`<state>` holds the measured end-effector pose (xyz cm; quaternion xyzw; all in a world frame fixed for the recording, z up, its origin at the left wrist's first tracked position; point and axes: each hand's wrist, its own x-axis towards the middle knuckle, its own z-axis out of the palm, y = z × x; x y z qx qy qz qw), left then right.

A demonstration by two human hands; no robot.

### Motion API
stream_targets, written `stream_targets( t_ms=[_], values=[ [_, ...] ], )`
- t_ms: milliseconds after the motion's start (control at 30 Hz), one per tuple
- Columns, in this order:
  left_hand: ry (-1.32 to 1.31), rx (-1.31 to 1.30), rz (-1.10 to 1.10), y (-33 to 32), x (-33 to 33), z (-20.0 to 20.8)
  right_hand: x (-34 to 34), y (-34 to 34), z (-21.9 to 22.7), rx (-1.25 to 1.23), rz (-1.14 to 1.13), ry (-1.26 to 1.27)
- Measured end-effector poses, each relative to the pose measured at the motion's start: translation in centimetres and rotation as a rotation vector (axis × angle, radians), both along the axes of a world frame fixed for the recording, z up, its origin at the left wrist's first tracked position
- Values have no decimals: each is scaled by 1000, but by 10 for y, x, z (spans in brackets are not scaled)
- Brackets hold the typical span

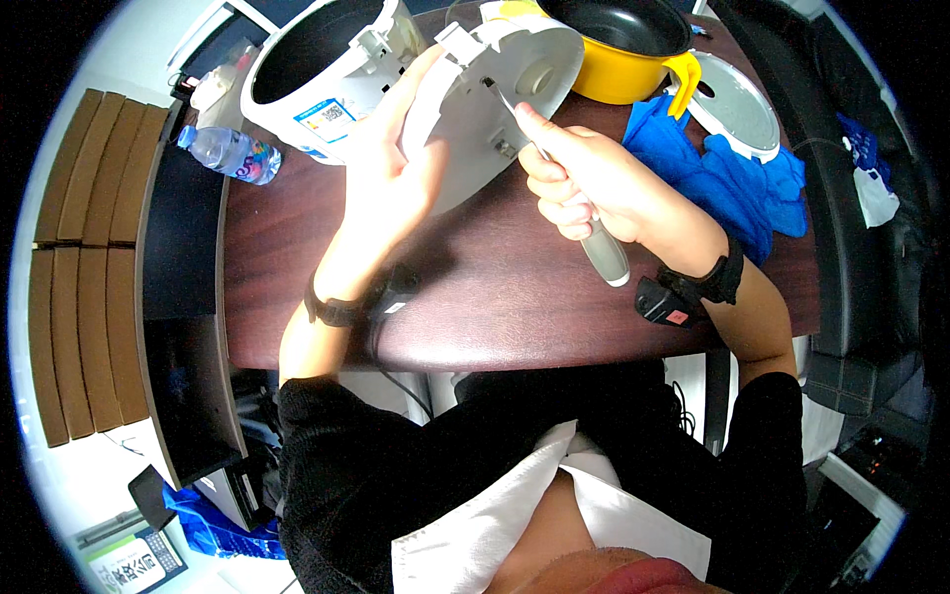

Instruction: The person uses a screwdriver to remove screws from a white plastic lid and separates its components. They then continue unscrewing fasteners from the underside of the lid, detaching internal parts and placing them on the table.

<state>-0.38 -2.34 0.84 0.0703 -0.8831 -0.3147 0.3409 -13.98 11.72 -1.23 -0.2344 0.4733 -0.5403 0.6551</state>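
Note:
My left hand [391, 183] grips the edge of a white round appliance lid [460, 148], holding it tilted up with its inner side facing me. Wrapped in the fingers of my right hand [584, 178] is a slim hand tool with a grey and white handle [606, 255]. Its thin metal shaft points up and left, and the tip is at a small dark opening near the lid's hinge end. I cannot tell what kind of tip it has. Just behind my left hand stands the white appliance body [336, 109], with a dark inside and a blue and white label.
A yellow pot [616, 74] with a dark inside stands at the back. Right of it lie a blue cloth [712, 193] and a grey oval cover with a white rim [734, 107]. A clear plastic bottle [233, 153] lies at the left. Cardboard boxes [94, 257] are stacked beyond.

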Motion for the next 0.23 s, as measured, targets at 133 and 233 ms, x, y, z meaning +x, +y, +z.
stream_targets(
  t_ms=[133,233],
  values=[
    [22,7,-15,-2,-1,-2,5,1,5,6,17,-84],
    [17,54,-31,-2,0,-4,18,-2,5,17,-25,-189]
  ],
)
